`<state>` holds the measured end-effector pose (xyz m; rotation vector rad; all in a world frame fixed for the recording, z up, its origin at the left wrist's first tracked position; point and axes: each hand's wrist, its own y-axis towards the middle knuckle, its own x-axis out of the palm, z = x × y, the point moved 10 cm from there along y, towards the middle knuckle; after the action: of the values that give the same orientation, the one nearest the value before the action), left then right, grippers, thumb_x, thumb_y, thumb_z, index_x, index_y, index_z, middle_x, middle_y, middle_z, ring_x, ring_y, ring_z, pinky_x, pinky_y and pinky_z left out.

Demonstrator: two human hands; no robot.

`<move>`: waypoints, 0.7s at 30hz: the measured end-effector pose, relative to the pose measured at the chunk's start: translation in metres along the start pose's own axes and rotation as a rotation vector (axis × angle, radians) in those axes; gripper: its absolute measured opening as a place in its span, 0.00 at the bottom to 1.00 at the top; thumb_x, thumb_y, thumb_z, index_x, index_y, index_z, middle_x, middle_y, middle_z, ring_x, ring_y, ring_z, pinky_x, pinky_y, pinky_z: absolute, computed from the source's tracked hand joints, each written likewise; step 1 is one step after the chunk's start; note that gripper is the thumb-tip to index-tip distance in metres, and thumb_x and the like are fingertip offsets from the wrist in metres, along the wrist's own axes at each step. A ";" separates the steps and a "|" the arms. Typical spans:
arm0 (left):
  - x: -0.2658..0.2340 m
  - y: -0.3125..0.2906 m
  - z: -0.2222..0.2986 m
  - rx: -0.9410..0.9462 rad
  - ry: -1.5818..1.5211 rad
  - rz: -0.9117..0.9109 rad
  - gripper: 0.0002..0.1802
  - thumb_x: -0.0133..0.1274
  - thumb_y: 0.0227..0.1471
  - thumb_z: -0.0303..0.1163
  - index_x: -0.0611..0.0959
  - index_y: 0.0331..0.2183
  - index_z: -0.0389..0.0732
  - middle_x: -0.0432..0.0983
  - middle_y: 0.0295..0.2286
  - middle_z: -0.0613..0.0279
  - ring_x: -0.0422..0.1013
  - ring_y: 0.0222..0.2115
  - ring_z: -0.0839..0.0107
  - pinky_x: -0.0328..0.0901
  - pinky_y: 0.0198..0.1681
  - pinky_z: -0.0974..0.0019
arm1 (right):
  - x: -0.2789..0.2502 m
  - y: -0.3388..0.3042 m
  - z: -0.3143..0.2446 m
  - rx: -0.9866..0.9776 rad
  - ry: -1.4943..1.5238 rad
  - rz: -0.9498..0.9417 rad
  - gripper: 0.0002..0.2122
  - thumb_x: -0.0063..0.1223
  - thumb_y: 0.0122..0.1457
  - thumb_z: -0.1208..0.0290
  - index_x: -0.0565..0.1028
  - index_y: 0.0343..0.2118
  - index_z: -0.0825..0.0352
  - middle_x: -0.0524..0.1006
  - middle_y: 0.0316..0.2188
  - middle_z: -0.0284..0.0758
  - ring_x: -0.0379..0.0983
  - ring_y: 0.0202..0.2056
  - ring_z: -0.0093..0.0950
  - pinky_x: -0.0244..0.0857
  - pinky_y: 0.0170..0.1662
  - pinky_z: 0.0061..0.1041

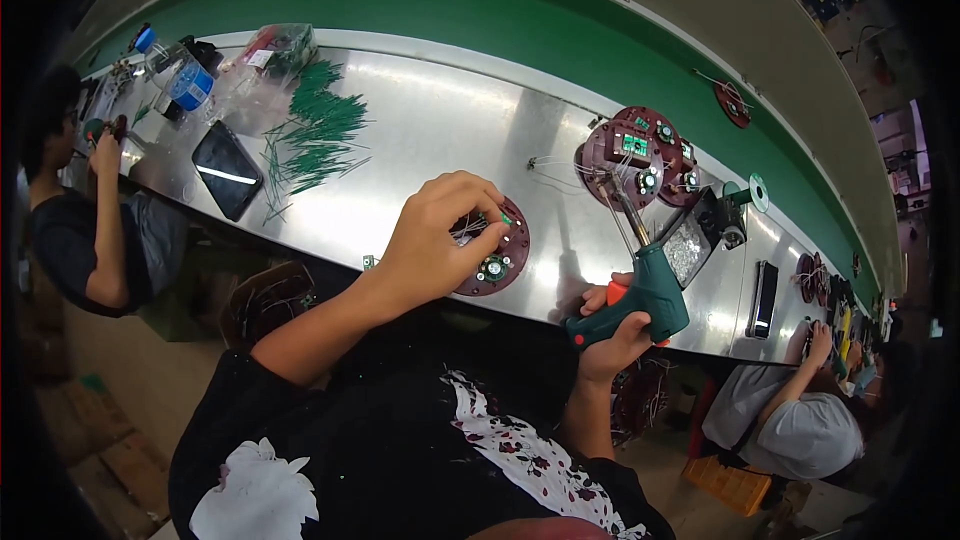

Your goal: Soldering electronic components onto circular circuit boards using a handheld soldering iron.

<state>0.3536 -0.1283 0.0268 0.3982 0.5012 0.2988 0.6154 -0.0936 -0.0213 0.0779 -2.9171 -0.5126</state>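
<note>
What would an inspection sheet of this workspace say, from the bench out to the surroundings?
Surface: shiny silver metal bench, reflecting light.
Job's things: dark red round plate at the near edge; dark green pistol-shaped tool with a metal tip; overlapping dark red round plates carrying small green boards.
Clutter: loose heap of thin green strands; clear bottle with blue cap; flat black rectangular device.
Hands: left hand over the near plate, fingers bent, grip unclear; right hand grips the tool.
Cables: thin pale wires on the plates; power cord on the tool, nothing seen.
Surroundings: green panel behind; co-workers seated at left and right.
</note>
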 end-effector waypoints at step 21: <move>0.002 -0.002 -0.012 0.008 0.153 0.008 0.05 0.64 0.47 0.24 0.82 0.28 0.39 0.84 0.37 0.60 0.79 0.47 0.58 0.65 0.59 0.50 | -0.003 -0.028 0.008 0.109 -0.147 -0.254 0.36 0.61 0.58 0.38 0.78 0.43 0.78 0.77 0.29 0.36 0.74 0.26 0.23 0.67 0.30 0.20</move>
<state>0.3497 -0.1260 0.0148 0.3868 0.6505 0.3369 0.6177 -0.1173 -0.0390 0.4481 -3.0959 -0.4114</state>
